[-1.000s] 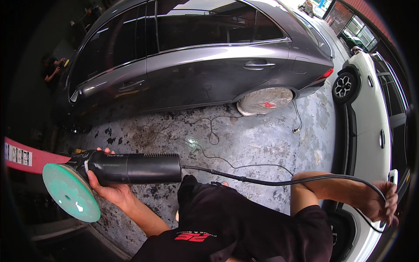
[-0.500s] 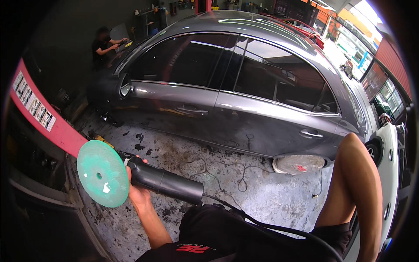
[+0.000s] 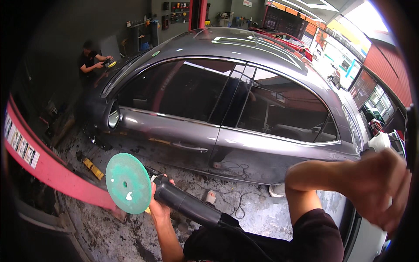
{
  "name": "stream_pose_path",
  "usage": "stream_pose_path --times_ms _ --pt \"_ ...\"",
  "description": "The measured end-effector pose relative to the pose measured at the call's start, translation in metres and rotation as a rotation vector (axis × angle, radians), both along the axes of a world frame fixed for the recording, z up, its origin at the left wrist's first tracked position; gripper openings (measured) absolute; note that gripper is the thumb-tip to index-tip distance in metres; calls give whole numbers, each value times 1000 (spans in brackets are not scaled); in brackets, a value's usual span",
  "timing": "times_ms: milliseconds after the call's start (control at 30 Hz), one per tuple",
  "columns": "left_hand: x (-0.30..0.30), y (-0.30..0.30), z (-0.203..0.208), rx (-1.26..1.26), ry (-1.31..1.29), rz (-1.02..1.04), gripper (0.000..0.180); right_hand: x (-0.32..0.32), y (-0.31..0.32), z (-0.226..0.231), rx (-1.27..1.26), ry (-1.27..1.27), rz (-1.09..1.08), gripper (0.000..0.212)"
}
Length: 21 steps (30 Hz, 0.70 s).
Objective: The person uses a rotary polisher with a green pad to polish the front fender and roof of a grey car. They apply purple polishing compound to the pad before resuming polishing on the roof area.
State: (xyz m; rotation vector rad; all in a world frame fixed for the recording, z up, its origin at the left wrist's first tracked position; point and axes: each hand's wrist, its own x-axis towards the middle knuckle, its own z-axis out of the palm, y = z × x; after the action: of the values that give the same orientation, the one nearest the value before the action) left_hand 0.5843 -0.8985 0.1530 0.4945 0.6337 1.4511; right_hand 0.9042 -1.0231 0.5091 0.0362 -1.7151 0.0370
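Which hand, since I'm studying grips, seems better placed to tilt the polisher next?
Probably the left hand: it grips the polisher near the green pad, while the right hand is raised apart.

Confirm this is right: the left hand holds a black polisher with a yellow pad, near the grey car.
Not quite: the pad is green, not yellow, as the head view shows. The left hand does hold a black polisher near the grey car.

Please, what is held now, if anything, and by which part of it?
The left grip holds the black polisher by its head end, behind the green pad. Whether the blurred right grip holds anything cannot be told.
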Motion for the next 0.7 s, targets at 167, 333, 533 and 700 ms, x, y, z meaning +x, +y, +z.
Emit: stream_pose_path --times_ms 167,333,533,700 --pt "56 120 33 145 35 -240 70 -5 208 -205 -1540 -277 11 72" --pt "160 256 74 273 -74 -872 75 -7 258 -310 -1628 338 1460 89" --pt "275 362 132 448 201 -1130 84 65 319 -255 -1349 638 1272 95" --pt "276 397 145 810 414 -759 63 143 351 -201 -1304 623 456 101"
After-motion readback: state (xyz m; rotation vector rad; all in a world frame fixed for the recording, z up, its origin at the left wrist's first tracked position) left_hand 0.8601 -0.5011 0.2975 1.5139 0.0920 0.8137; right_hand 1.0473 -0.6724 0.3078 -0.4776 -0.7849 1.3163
